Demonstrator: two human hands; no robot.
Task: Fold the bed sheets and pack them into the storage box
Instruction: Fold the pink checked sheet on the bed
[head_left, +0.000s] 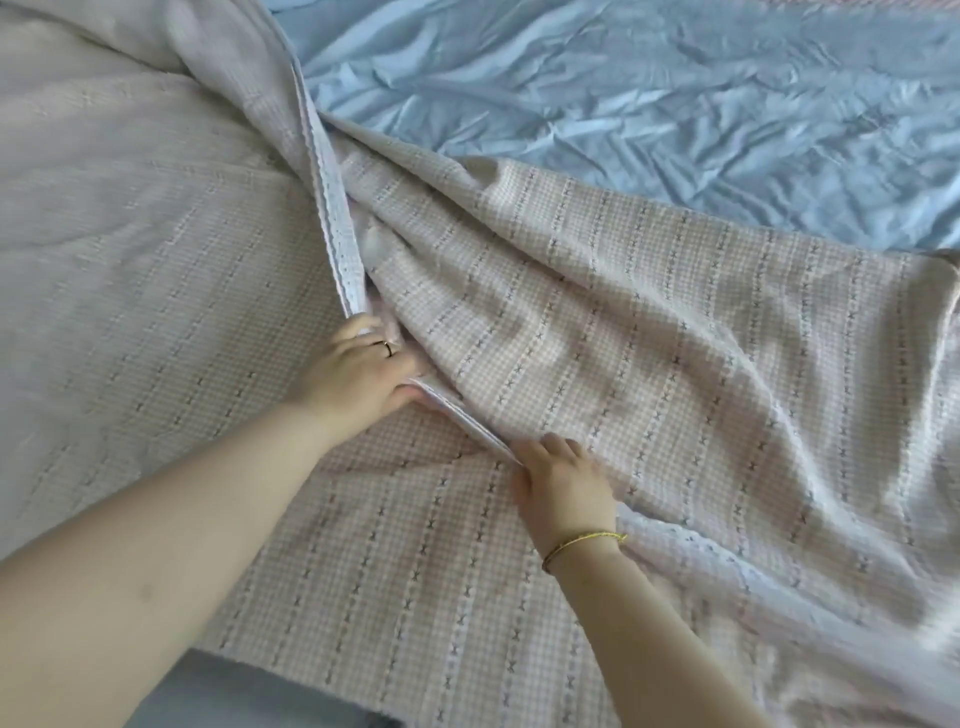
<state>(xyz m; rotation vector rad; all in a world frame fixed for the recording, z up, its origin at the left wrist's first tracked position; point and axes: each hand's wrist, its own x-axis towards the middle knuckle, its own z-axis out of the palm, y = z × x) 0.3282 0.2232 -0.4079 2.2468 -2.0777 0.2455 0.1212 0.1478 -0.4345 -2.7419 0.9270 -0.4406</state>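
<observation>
The pink checked sheet (623, 312) is spread across most of the frame and bunched in diagonal folds at the centre. A crumpled blue sheet (623, 104) is exposed at the upper right, and no storage box is seen. The white lace-trimmed edge (332, 218) is run from upper left to centre, where it is gripped by the left hand (358, 374), fingers curled round it, and pinched just below by the right hand (563, 483). The layered edges are best kept aligned and taut between both hands before the fold is drawn over.
</observation>
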